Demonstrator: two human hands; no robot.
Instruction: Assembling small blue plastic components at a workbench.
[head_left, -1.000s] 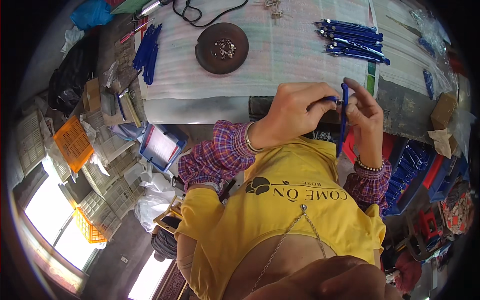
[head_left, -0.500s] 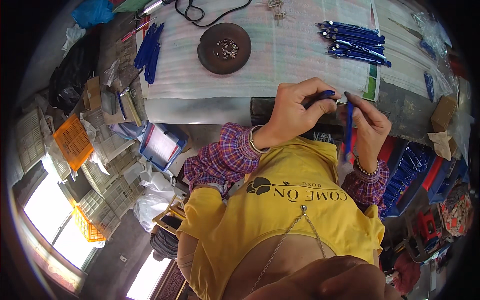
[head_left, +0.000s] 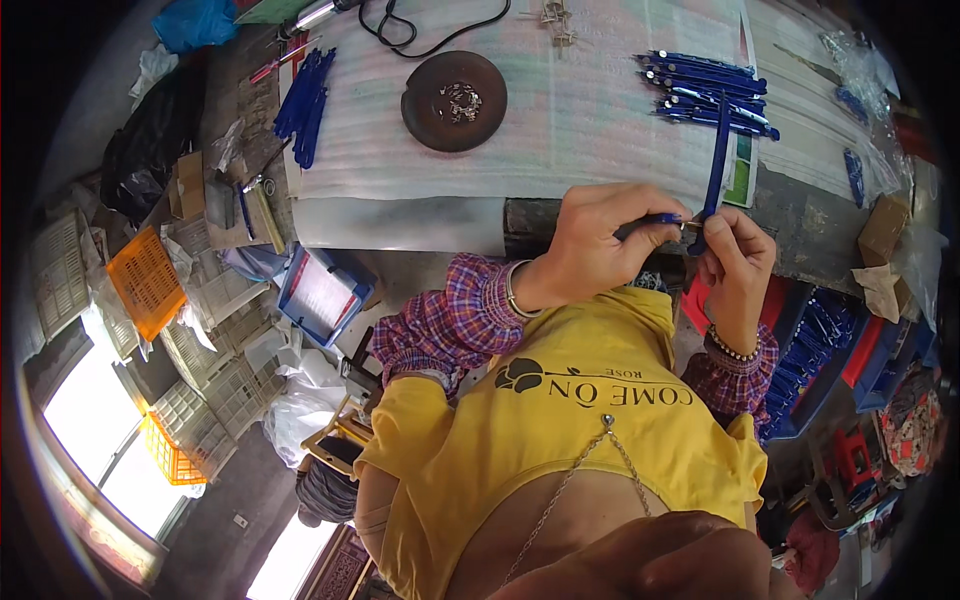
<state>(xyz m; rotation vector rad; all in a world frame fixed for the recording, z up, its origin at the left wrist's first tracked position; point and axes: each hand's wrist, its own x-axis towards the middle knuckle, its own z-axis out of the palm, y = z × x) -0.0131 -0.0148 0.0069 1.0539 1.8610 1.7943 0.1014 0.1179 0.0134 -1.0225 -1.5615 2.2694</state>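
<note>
In front of my body, just off the table's near edge, my two hands meet. My left hand (head_left: 605,240) is closed around a short dark-blue piece (head_left: 660,219); most of it is hidden by the fingers, so its kind is unclear. My right hand (head_left: 738,255) pinches a narrow blue strip (head_left: 718,160) near its lower end, and the strip's long part points up over the table. A small shiny metal bit (head_left: 690,225) shows between the two pieces. Beyond the hands, a pile of similar blue strips (head_left: 700,95) with round silver ends lies at the right.
A dark round dish (head_left: 425,125) holds small metal pieces. More blue strips (head_left: 305,105) lie at the table's left. A black cord (head_left: 392,40) and small metal fittings (head_left: 556,22) are at the far side. A blue bin (head_left: 815,345) of strips stands at lower right.
The blue strip in my right hand has swung from hanging down to pointing up and away. Both hands have come slightly nearer to me, and the two held pieces now meet.
</note>
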